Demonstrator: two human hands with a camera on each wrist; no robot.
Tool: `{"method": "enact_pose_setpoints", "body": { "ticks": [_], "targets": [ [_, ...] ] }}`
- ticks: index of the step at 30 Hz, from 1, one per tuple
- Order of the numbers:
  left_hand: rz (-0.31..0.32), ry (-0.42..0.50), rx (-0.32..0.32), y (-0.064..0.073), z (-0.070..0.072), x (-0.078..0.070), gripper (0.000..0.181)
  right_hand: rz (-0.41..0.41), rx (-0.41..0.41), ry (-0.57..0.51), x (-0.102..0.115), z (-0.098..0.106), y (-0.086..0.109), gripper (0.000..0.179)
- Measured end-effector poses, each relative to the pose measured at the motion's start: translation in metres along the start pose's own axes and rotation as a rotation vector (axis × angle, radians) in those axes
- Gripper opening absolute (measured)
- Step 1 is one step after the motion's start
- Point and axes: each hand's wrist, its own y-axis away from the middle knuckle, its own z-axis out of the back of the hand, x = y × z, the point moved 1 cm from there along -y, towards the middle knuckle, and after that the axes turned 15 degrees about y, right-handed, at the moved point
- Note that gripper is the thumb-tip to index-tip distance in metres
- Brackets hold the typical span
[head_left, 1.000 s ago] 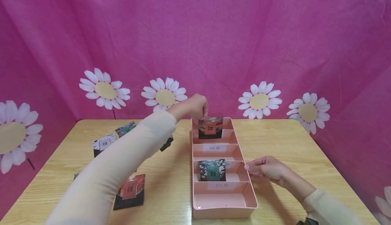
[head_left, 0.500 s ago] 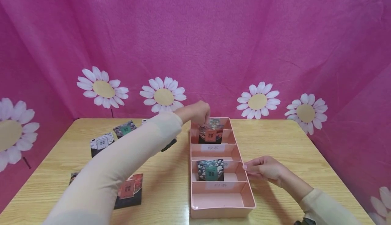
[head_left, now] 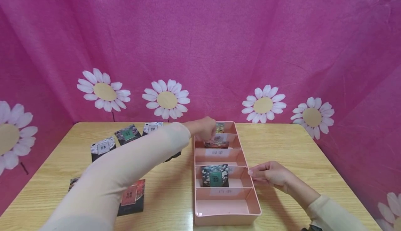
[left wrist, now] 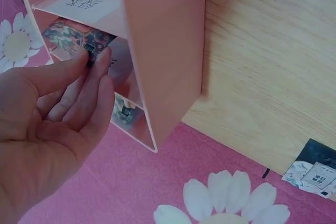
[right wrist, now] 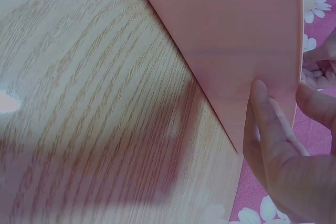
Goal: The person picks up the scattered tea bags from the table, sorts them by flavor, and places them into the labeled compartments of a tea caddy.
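Note:
A pink divided box [head_left: 227,220] stands lengthwise on the table, with paper labels on its dividers. My left hand [head_left: 205,128] reaches into its second compartment from the far end. There, thumb and fingertips pinch the top edge of a tea sachet [left wrist: 73,38], mostly sunk below the divider. A sachet with a green label [head_left: 215,176] leans upright in the second compartment from the near end. Another sachet [head_left: 220,128] shows partly in the farthest one. My right hand [head_left: 274,175] grips the box's right wall, thumb at the rim and fingers against the outside [right wrist: 262,108].
Several sachets lie left of the box: two with white tops [head_left: 103,148] [head_left: 152,128], a green-labelled one [head_left: 127,133] and a red one [head_left: 133,198]. My left sleeve [head_left: 134,164] covers part of them. A pink flowered cloth [head_left: 200,49] hangs behind the table [head_left: 282,137].
My left hand has moved down and slightly nearer, lowering the red-labelled sachet into the second compartment from the far end. My right hand keeps its hold on the box wall.

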Motion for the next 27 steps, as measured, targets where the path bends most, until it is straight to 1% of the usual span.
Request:
{"method": "enact_pose_setpoints", "body": {
  "ticks": [3,7,11,16,19,22,24,27],
  "targets": [
    [0.011,0.031,-0.021,0.0,-0.003,0.0,0.013,0.005,0.001,-0.008,0.0,-0.001,0.0,0.031],
    [-0.005,0.053,-0.038,0.0,-0.004,0.001,0.013,0.004,-0.001,-0.011,0.0,-0.002,0.001,0.031],
    [-0.018,0.045,-0.05,-0.001,-0.004,0.003,0.015,0.003,-0.007,-0.007,0.0,-0.001,0.001,0.031],
    [-0.031,0.008,-0.06,-0.002,-0.001,0.005,0.016,0.001,-0.011,-0.011,0.0,0.0,0.001,0.031],
    [-0.047,0.003,-0.072,-0.002,0.004,0.007,0.017,0.003,-0.008,-0.017,0.0,0.0,0.001,0.033],
    [-0.065,-0.004,-0.086,-0.001,0.012,0.012,0.017,0.005,-0.007,-0.014,0.0,0.0,0.0,0.034],
    [-0.089,-0.023,-0.1,0.0,0.018,0.016,0.017,0.004,-0.007,-0.009,0.0,0.0,0.0,0.035],
    [-0.112,-0.032,-0.118,0.006,0.028,0.022,0.013,0.001,-0.011,-0.001,0.0,0.0,0.0,0.035]
  ]
}}
